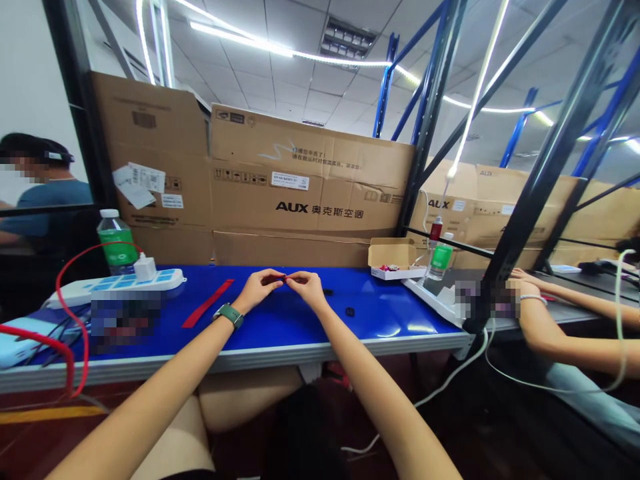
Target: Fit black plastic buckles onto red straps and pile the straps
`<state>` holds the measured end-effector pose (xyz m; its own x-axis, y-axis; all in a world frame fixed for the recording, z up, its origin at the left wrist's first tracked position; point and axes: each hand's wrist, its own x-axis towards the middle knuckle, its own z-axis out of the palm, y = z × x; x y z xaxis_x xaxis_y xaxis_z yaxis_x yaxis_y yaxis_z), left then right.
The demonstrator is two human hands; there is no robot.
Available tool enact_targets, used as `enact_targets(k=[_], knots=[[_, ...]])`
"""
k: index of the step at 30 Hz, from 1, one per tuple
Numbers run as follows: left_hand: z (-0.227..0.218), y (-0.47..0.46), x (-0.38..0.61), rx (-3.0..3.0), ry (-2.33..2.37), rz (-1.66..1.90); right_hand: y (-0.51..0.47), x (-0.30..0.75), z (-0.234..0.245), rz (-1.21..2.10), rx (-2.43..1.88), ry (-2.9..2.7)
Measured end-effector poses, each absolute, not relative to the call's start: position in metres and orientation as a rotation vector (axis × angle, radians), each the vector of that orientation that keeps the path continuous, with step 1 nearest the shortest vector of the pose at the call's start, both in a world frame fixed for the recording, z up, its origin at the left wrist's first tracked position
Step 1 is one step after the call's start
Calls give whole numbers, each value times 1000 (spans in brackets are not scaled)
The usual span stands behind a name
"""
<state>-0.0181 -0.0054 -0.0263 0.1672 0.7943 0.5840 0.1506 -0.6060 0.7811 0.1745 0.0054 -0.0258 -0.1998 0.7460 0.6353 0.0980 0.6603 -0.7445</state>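
Two hands meet over the middle of the blue desk [400, 320], and between their fingertips sits a small red piece [284, 276], raised just above the surface. The left hand [260, 288] and right hand [307, 287] are both drawn narrow in a pinch on it, one from each side, thumbs and forefingers nearly touching. To my eye that grip suits something too tiny to hold otherwise. What the piece is I can't tell.

A green watch [230, 315] sits on the left wrist. Just right of the hands, small black bits [350, 311] lie loose on the desk, within easy reach. To the left a red strip [207, 303] lies flat, slanting away. Farther left is a power strip [135, 283] with a plug in it, a red cable [75, 320] looping toward the near edge, and a bottle [117, 243] behind. At the far right corner stands a little open box [395, 257]. Cartons [310, 193] wall off the far side. Another person's arms [560, 313] rest at the next desk to the right.
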Motion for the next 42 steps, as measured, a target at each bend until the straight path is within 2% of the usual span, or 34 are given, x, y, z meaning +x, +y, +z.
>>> enact_targets(k=[17, 31, 42], knots=[[-27, -6, -19, 1928, 893, 1441, 1, 170, -26, 313, -738, -1799], [-26, -7, -17, 2017, 920, 1476, 5, 174, -29, 460, -753, -1787], [-31, -1, -19, 1977, 951, 1468, -18, 170, -19, -410, -1037, -2291]])
